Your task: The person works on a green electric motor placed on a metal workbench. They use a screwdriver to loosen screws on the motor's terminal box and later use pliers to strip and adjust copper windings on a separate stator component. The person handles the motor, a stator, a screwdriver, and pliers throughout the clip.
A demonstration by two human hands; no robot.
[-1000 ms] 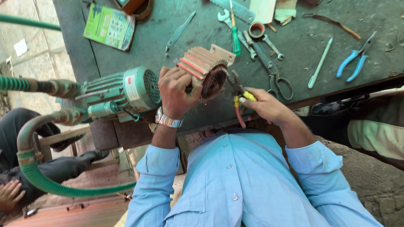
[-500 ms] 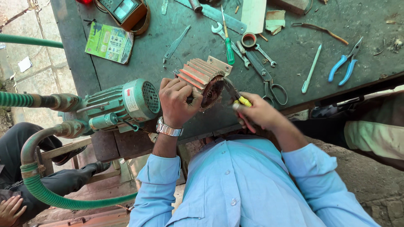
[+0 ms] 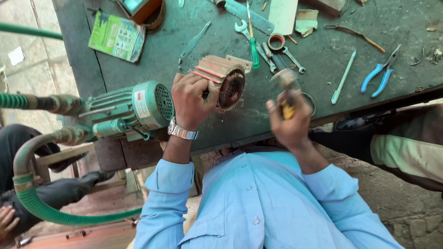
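Stator (image 3: 221, 80), ribbed and reddish, rests on the near part of the bench (image 3: 323, 87), its round open end turned to the right. The left hand (image 3: 191, 99) is closed over its near left side, fingers curled round the ribs and thumb on top, a metal watch (image 3: 182, 131) at the wrist. The right hand (image 3: 290, 122) hangs apart from it, well to the stator's right and a little nearer, fisted round a yellow-handled tool (image 3: 287, 99). The tool is blurred; what kind it is cannot be told. Its tip points away toward the far side of the bench.

Left of the stator, a green pump (image 3: 134, 108) sits at the bench's left edge, with a green hose (image 3: 32, 203) curving down from it. Beyond the stator lie a green screwdriver (image 3: 253, 41), a spanner (image 3: 251, 39) and a tape roll (image 3: 276, 41). Blue pliers (image 3: 380, 74) lie far right. A green booklet (image 3: 116, 36) lies far left.
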